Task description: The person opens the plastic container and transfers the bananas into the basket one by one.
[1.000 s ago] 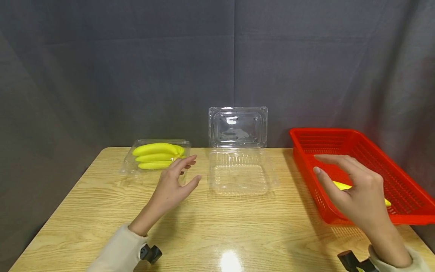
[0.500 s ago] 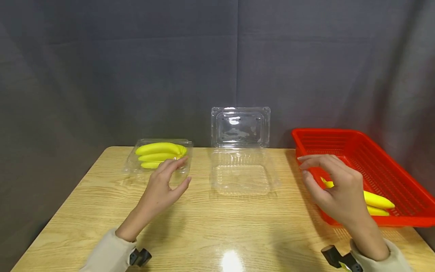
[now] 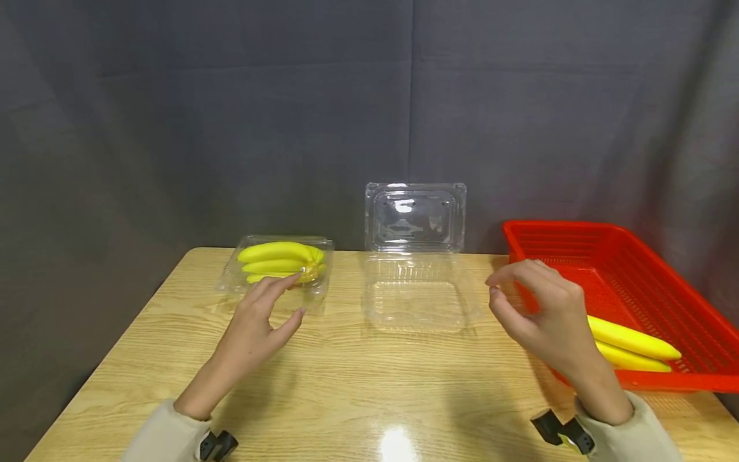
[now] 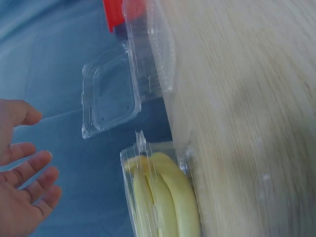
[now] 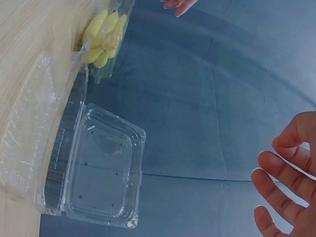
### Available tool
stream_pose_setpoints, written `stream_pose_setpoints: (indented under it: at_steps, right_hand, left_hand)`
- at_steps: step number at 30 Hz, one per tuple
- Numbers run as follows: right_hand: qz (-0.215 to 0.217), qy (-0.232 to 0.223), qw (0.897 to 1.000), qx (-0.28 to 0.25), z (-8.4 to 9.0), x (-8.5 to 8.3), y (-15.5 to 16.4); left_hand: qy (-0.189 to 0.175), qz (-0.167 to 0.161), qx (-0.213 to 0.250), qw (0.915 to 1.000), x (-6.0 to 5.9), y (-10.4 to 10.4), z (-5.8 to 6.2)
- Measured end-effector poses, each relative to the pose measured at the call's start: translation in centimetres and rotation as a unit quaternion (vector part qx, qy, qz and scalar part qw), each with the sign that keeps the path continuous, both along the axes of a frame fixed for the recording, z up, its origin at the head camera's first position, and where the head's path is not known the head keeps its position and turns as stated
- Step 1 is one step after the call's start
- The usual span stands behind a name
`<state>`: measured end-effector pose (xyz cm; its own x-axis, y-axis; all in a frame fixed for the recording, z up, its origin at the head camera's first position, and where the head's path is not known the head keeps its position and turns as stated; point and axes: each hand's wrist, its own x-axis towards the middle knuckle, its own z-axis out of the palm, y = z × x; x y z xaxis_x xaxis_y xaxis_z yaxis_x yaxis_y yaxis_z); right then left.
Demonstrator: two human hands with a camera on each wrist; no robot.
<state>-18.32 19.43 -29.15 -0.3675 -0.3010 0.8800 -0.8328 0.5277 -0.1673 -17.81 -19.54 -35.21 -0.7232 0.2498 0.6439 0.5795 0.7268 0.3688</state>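
While both hands hover empty, the left hand point(image 3: 254, 317), fingers spread, nears the clear ribbed clamshell of bananas point(image 3: 281, 266); the right hand point(image 3: 539, 308), loosely curled, fronts the red mesh basket point(image 3: 652, 289).

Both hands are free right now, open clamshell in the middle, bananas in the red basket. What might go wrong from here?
1. The open clamshell looks light, and its raised lid could tip or slide if a hand bumps it.
2. The left hand hovers close to the closed banana box at the table's far edge; a nudge might push it off.
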Motion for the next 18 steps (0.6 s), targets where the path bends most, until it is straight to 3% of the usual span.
stream_pose_setpoints:
  at_steps: [18]
  right_hand:
    - [0.015,-0.004,1.000,0.013,-1.3,-2.0,-1.9]
  left_hand:
    - [0.014,0.034,-0.024,0.9990,0.4,-1.7,-0.2]
